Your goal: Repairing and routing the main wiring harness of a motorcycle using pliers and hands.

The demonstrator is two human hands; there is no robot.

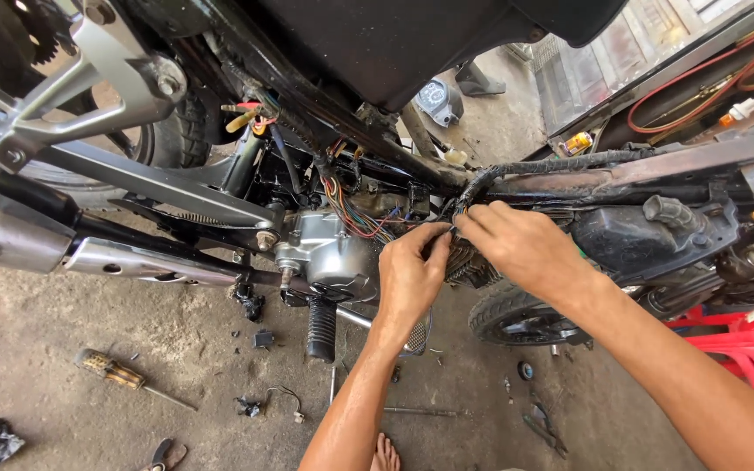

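Dusty concrete floor (63, 314) under a stripped motorcycle; left hand (412, 270) and right hand (517, 244) pinch wire ends at the black-wrapped wiring harness (534, 166) beside the engine (325, 253), coloured wires (351, 214) still loose.

Daylight was bright and even, strongest at two o'clock; glare marked the chrome exhaust (10, 234). Edges bowed from wide-angle distortion; focus stayed sharp.
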